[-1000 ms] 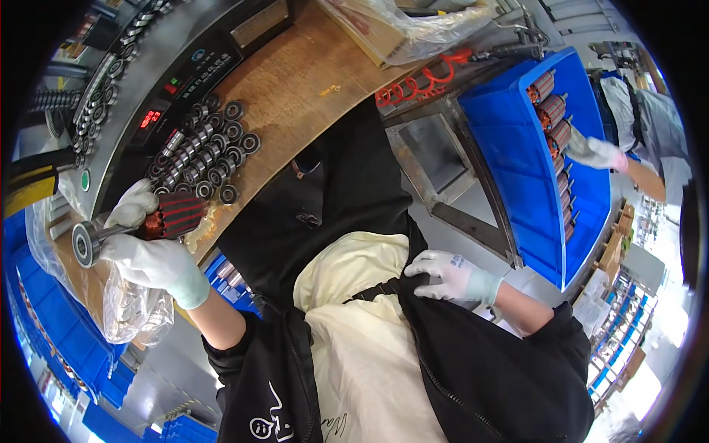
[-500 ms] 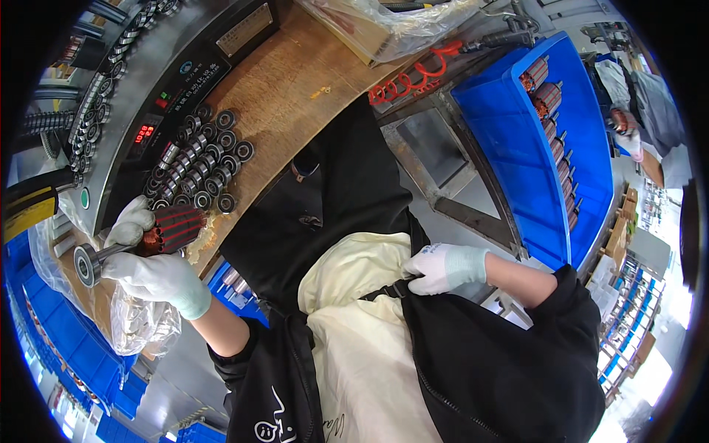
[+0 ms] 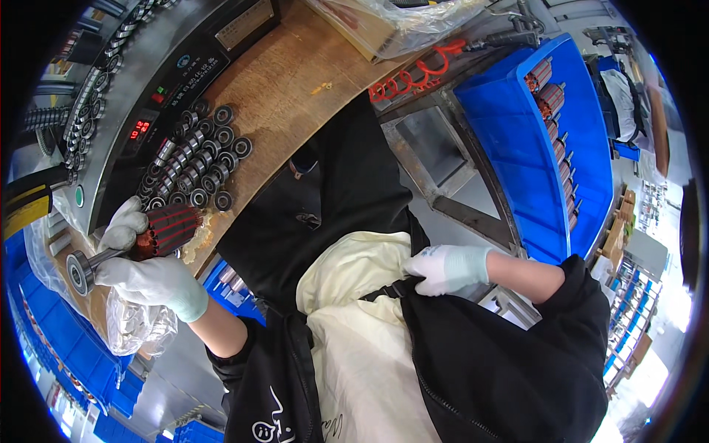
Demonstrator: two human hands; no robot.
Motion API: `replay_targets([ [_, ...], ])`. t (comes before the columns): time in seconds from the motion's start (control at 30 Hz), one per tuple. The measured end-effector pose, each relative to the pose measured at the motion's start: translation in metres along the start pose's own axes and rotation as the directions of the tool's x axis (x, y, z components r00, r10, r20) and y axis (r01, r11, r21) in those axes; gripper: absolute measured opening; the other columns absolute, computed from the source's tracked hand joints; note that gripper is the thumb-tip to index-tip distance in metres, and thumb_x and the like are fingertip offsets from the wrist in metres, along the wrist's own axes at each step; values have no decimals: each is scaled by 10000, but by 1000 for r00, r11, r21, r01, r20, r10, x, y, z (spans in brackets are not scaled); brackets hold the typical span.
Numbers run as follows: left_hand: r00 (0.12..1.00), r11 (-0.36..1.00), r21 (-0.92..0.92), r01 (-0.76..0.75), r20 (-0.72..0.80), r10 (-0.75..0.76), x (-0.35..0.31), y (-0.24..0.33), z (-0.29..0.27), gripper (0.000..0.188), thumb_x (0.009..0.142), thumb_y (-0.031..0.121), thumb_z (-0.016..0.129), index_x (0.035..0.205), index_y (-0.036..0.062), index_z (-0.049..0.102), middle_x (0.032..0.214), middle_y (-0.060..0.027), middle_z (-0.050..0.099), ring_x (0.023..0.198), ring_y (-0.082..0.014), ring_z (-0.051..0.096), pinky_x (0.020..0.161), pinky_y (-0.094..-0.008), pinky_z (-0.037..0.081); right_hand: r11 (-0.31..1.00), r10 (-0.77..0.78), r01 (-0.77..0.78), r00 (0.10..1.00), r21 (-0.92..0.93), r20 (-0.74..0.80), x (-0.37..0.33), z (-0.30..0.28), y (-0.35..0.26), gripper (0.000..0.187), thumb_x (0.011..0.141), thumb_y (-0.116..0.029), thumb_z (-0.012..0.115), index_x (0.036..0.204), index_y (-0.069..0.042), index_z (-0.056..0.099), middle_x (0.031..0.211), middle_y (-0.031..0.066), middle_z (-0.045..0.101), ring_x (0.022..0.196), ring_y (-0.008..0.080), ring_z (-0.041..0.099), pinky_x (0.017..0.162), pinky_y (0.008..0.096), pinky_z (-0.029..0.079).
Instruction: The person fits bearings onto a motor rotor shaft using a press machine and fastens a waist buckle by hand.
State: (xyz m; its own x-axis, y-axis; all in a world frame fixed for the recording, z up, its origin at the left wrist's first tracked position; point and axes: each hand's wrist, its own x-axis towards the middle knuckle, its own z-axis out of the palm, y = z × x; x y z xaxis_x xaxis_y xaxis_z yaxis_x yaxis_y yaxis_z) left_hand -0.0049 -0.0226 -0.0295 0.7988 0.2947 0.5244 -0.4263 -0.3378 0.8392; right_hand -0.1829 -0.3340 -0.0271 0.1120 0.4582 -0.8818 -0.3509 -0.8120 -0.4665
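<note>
My left hand (image 3: 151, 284), in a white glove, is closed round the shaft of a motor armature (image 3: 171, 227) at the left edge of the bench. The armature has a dark, red-striped core and copper windings. A ball bearing (image 3: 80, 272) sits on the shaft's outer end. Just beyond the hand, several loose ball bearings (image 3: 198, 164) lie in a cluster, some lined up side by side. My right hand (image 3: 449, 269), also gloved, rests at my waist beside a black strap buckle (image 3: 396, 289). Its fingers are curled, and whatever lies inside them is hidden.
A control panel (image 3: 173, 96) with a red display borders the wooden bench (image 3: 295, 70). On the right stands a blue bin (image 3: 509, 140) holding several armatures. A red coiled hose (image 3: 413, 80) hangs at the bench edge. Clear plastic wrap (image 3: 140, 325) hangs below my left hand.
My left hand and the armature have shifted slightly left. My right hand stays at my waist. In the right background, a co-worker's hand with an armature has gone out of sight.
</note>
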Motion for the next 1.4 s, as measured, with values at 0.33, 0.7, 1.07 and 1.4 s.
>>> replay_targets([
  [0.33,997,999,33,0,82,-2,-2,0,-1,677,1079,464,136,778,-29,490,829,-181,601,882,-333,636,908,-447,547,959,-275,283,924,-9,-265,17,45,30,337,889,-185,578,1151,24,549,1073,248,630,1022,404,626,893,466,486],
  [0.7,997,999,28,15,73,-17,-1,-6,-5,676,1078,465,152,800,-42,501,850,-195,611,885,-333,632,904,-442,550,901,-399,430,871,51,-287,16,48,46,448,894,-201,672,1286,-38,530,1143,177,615,1025,333,630,889,397,499],
  [1.07,996,998,57,2,86,-6,-1,-2,-3,694,1075,491,151,788,-36,500,849,-187,617,885,-335,637,907,-445,548,807,-215,265,964,527,-155,16,42,50,443,872,-274,731,1221,-32,605,1012,98,660,911,189,612,832,348,488],
  [1.4,997,998,55,-44,70,40,-3,3,2,674,1052,555,255,827,-34,495,770,-178,572,831,-364,625,876,-514,543,654,-180,354,931,668,-316,15,63,54,511,886,-238,731,1324,-16,590,1113,44,676,917,89,601,889,235,464],
])
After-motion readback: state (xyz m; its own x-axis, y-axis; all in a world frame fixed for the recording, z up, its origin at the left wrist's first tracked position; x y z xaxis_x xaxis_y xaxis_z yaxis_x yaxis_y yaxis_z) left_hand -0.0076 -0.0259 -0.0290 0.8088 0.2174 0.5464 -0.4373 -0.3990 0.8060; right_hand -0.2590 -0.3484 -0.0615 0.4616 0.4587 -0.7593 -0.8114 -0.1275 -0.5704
